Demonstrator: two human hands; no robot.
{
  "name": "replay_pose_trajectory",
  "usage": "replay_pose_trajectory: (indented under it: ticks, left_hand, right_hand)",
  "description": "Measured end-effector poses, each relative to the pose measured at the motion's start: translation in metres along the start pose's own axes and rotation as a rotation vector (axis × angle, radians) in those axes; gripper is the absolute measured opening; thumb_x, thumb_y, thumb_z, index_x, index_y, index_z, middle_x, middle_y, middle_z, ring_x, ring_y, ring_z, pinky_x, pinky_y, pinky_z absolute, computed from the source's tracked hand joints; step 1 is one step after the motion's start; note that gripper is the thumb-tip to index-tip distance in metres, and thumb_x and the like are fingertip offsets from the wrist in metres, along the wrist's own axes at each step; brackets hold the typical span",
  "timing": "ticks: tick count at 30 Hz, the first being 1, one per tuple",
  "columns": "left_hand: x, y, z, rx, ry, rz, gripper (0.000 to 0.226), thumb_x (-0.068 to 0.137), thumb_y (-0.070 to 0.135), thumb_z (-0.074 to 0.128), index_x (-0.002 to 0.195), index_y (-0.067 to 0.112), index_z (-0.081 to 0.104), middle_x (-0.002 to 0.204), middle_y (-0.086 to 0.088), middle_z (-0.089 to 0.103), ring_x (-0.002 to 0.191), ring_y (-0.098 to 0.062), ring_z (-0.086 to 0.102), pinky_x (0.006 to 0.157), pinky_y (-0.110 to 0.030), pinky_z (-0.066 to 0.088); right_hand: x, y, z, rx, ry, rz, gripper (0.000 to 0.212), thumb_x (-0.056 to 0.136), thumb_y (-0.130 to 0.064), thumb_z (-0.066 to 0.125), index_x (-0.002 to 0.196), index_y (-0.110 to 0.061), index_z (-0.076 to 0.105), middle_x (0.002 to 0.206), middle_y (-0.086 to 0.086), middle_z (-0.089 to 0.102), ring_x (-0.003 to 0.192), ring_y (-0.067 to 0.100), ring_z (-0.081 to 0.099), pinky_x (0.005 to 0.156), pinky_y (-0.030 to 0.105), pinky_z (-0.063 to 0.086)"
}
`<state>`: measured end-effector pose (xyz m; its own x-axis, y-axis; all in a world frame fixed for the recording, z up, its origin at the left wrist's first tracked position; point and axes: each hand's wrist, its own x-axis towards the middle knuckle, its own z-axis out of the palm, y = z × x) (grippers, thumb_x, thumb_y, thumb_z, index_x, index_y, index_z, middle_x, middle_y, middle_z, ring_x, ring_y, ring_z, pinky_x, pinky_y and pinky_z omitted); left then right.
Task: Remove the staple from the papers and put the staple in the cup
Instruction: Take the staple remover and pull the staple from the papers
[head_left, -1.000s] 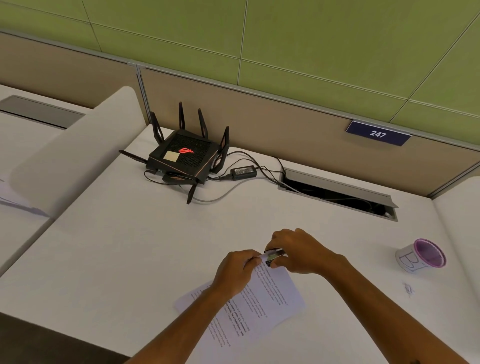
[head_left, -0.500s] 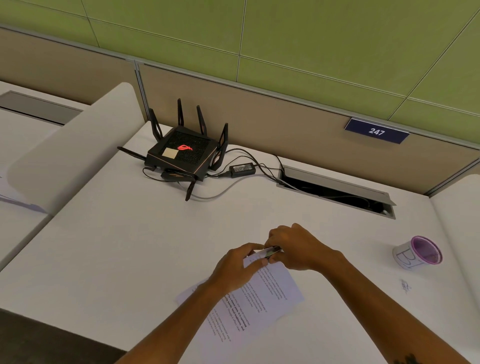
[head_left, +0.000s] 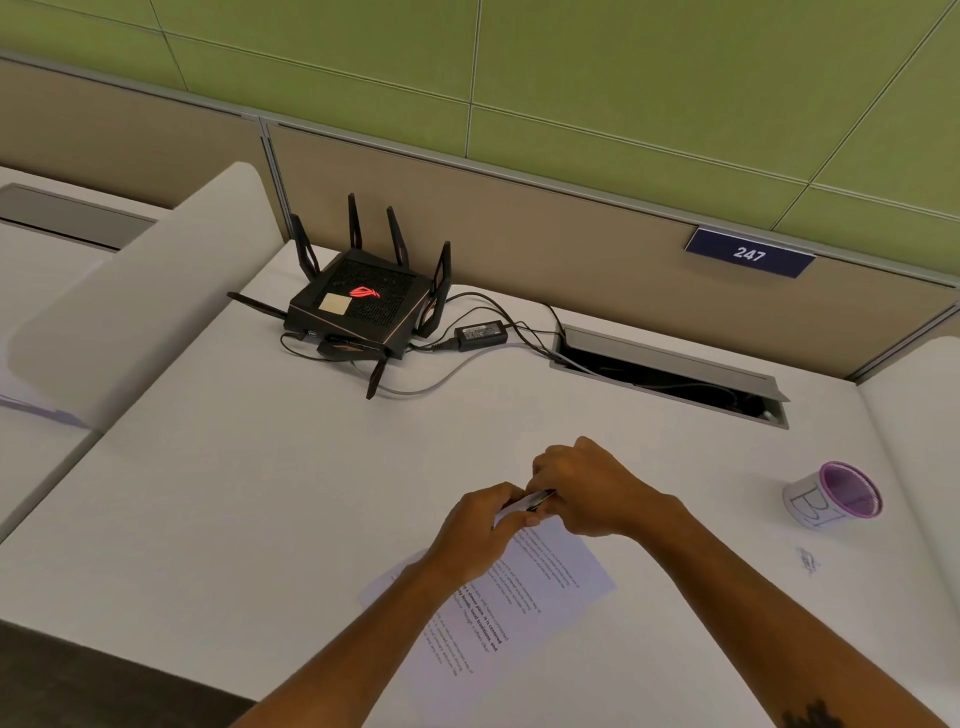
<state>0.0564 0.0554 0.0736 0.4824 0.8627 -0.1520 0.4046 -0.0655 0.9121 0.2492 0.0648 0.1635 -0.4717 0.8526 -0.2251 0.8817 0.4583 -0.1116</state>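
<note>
Both our hands meet at the papers' top corner.
Our left hand (head_left: 480, 530) fingers pinch the papers (head_left: 498, 597); our right hand (head_left: 589, 491) fingers pinch a small dark tool (head_left: 540, 500).

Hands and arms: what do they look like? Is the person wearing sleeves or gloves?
Both hands, left and right, are bare, with no gloves. No rings or watch show. Both forearms are bare too, with no sleeves in view. The right forearm has a small dark mark, maybe a tattoo, at the bottom edge of the picture.
</note>
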Motion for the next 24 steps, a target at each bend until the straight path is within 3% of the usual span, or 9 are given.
replay_pose_trajectory:
  ticks: [8, 11, 13, 17, 20, 22, 24]
  left_hand:
    - [0.000, 0.002, 0.003, -0.048, 0.006, -0.013, 0.015, 0.101, 0.048, 0.064, 0.105, 0.033, 0.064, 0.095, 0.016, 0.073, 0.081, -0.001, 0.072, 0.067, -0.012, 0.053]
    - [0.001, 0.001, 0.001, -0.097, 0.001, -0.017, 0.023, 0.100, 0.040, 0.068, 0.122, 0.032, 0.067, 0.112, 0.013, 0.075, 0.095, 0.000, 0.073, 0.079, -0.012, 0.057]
    - [0.002, -0.001, 0.000, -0.114, 0.008, -0.030, 0.038, 0.101, 0.034, 0.069, 0.137, 0.025, 0.064, 0.128, 0.007, 0.073, 0.111, -0.011, 0.072, 0.095, -0.022, 0.059]
    - [0.001, -0.003, -0.005, -0.117, 0.039, -0.064, 0.043, 0.100, 0.026, 0.071, 0.142, 0.019, 0.061, 0.133, 0.001, 0.069, 0.116, -0.019, 0.069, 0.097, -0.029, 0.061]
    - [-0.003, -0.001, -0.009, -0.126, 0.067, -0.104, 0.026, 0.103, 0.028, 0.067, 0.128, 0.024, 0.063, 0.121, 0.001, 0.072, 0.098, -0.015, 0.074, 0.076, -0.022, 0.063]
    - [-0.005, 0.003, -0.012, -0.142, 0.095, -0.110, 0.016, 0.104, 0.029, 0.064, 0.121, 0.028, 0.062, 0.112, 0.005, 0.072, 0.089, -0.012, 0.074, 0.065, -0.015, 0.058]
    - [-0.005, 0.007, -0.013, -0.170, 0.133, -0.123, 0.012, 0.106, 0.030, 0.062, 0.118, 0.029, 0.063, 0.108, 0.006, 0.072, 0.088, -0.011, 0.073, 0.063, -0.013, 0.056]
  right_hand:
    - [-0.002, 0.001, -0.004, -0.018, -0.020, 0.002, 0.014, 0.095, -0.024, 0.071, 0.105, -0.030, 0.078, 0.097, -0.012, 0.071, 0.088, 0.010, 0.062, 0.079, 0.031, 0.042]
    - [-0.003, 0.002, -0.002, 0.002, -0.003, 0.010, 0.011, 0.098, -0.031, 0.069, 0.107, -0.028, 0.076, 0.098, -0.010, 0.071, 0.083, 0.011, 0.061, 0.078, 0.031, 0.042]
    - [-0.006, 0.005, -0.002, 0.024, -0.002, 0.028, 0.020, 0.097, -0.036, 0.070, 0.115, -0.028, 0.072, 0.105, -0.010, 0.069, 0.085, 0.013, 0.063, 0.079, 0.031, 0.044]
    - [-0.014, 0.014, 0.000, 0.103, 0.043, 0.172, 0.046, 0.093, -0.033, 0.076, 0.136, -0.027, 0.062, 0.129, -0.007, 0.066, 0.099, 0.018, 0.069, 0.079, 0.024, 0.047]
    - [-0.024, 0.019, 0.004, 0.321, 0.136, 0.353, 0.054, 0.094, -0.022, 0.077, 0.143, -0.024, 0.055, 0.135, -0.005, 0.062, 0.112, 0.022, 0.069, 0.089, 0.027, 0.053]
    - [-0.029, 0.016, 0.009, 0.518, 0.253, 0.429, 0.045, 0.096, -0.015, 0.074, 0.137, -0.023, 0.056, 0.126, -0.004, 0.060, 0.109, 0.019, 0.066, 0.087, 0.018, 0.048]
    - [-0.035, 0.003, 0.014, 0.696, 0.384, 0.508, 0.038, 0.097, -0.009, 0.071, 0.130, -0.023, 0.057, 0.120, -0.006, 0.061, 0.105, 0.008, 0.064, 0.082, 0.007, 0.045]
